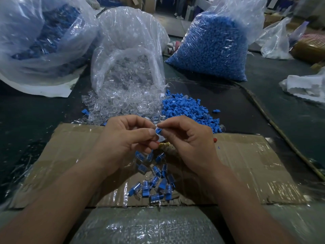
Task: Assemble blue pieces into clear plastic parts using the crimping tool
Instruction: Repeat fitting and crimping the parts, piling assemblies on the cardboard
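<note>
My left hand (123, 138) and my right hand (190, 140) meet above a taped cardboard sheet (246, 166). Between their fingertips sits a blue piece (159, 132) together with a clear plastic part (161, 137); the right fingers pinch the blue piece, the left thumb and finger pinch the clear part. Below the hands lies a heap of assembled blue-and-clear parts (154, 180). Red and yellow bits of a tool (162, 144) peek out under the hands; most of it is hidden. Loose clear parts (123, 104) and loose blue pieces (190, 108) are piled beyond.
An open bag of clear parts (130, 55) stands at centre back, a full bag of blue pieces (214, 46) at the right, another large bag (40, 41) at the left. White plastic wrap (306, 85) lies far right. Bubble wrap (147, 226) covers the near edge.
</note>
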A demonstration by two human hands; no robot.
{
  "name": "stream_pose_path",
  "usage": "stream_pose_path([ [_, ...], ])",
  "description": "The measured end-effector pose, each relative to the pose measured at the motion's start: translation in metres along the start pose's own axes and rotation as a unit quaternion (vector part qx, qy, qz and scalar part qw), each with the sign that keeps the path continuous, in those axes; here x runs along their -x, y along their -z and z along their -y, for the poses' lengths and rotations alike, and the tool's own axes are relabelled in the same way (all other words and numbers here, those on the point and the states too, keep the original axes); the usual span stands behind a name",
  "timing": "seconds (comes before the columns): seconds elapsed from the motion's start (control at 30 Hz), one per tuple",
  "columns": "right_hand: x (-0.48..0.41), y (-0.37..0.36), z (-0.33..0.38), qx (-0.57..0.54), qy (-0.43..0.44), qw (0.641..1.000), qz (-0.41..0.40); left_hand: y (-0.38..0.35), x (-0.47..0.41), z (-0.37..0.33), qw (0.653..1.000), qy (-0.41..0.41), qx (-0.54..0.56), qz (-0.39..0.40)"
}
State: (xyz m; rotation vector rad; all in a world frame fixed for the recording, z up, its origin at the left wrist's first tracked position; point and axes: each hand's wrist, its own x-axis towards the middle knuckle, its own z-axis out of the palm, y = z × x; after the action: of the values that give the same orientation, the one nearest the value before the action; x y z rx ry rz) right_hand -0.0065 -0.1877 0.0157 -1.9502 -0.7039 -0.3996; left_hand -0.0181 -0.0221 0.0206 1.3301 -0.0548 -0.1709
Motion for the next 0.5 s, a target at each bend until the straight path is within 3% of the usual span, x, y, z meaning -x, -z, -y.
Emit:
stream_pose_path([
  [0.5,0.0016,-0.0047,0.0011,0.026,0.035,0.999,-0.001,-0.0024,0.0014,0.0002,1.000,-0.014,0.009,-0.013],
])
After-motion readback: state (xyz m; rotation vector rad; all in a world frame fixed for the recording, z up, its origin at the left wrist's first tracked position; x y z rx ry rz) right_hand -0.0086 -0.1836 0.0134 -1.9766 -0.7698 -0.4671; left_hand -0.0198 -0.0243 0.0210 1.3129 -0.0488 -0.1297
